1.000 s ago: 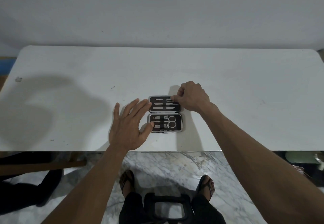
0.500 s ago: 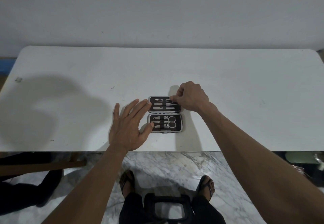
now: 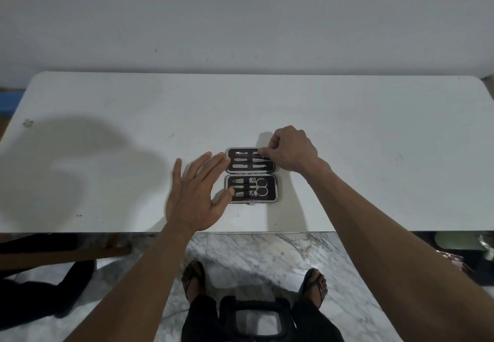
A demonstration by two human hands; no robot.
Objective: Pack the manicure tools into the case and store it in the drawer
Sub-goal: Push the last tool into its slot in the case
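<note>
A small manicure case (image 3: 270,200) lies open flat on the white table (image 3: 107,117), near its front edge. Its dark lining holds several silver tools; small scissors (image 3: 261,186) sit in the near half, slim files in the far half. My left hand (image 3: 193,194) rests spread flat against the case's left side, fingertips touching both halves. My right hand (image 3: 290,151) is curled over the far half's right end, fingertips pinching a thin silver tool (image 3: 260,156) there. The drawer is not in view.
A plain wall (image 3: 240,20) stands behind the table. Below the front edge are marble floor (image 3: 254,250), my sandalled feet and a black device at my waist. A dark wooden piece (image 3: 53,254) sits under the table at the left.
Almost nothing has moved. My right fingertips have shifted very slightly on the tool in the far half; my left hand stays put.
</note>
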